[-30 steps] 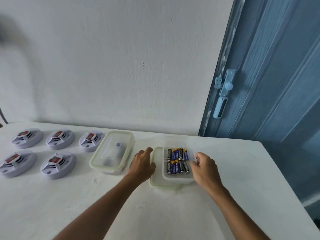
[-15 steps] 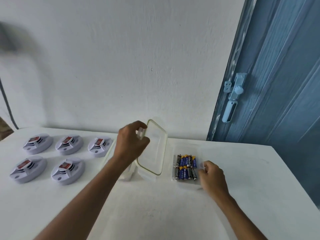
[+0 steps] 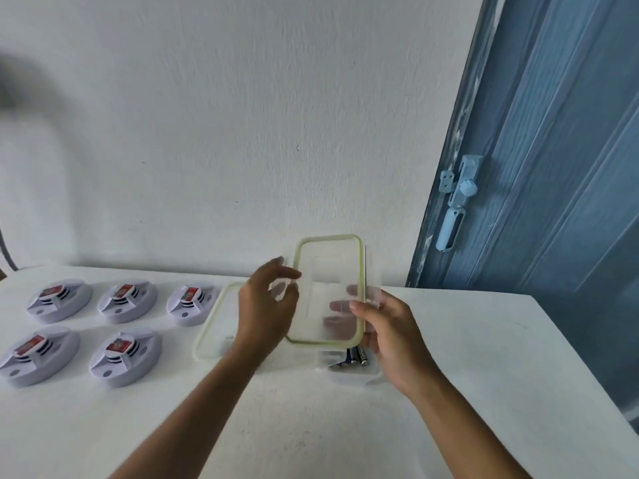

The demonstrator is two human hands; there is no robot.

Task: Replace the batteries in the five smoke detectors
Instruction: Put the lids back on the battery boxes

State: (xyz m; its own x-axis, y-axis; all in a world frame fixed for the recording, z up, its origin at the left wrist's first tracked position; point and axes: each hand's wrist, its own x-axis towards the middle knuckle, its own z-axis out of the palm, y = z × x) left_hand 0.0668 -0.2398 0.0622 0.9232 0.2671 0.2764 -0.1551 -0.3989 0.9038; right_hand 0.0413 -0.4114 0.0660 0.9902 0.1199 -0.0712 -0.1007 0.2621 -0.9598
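Note:
Five white smoke detectors lie in two rows at the table's left, such as one point(image 3: 126, 303) at the back and one point(image 3: 125, 357) in front. A clear lid point(image 3: 328, 271) with a green rim is tilted up in the air. My left hand point(image 3: 266, 305) holds its left clip and my right hand point(image 3: 390, 337) grips its right edge, fingers showing through the plastic. Below the lid stands the open clear box point(image 3: 349, 375) of blue and black batteries point(image 3: 352, 357), mostly hidden by the lid and my right hand.
A second clear box point(image 3: 211, 326) with its green-rimmed lid on stands between the detectors and my left hand. The white table point(image 3: 311, 426) ends at a white wall behind. A blue door point(image 3: 553, 167) with a latch stands at the right.
My left hand lifted the lid off the battery box and brought it over the box. My right hand left the box and took the lid's right edge.

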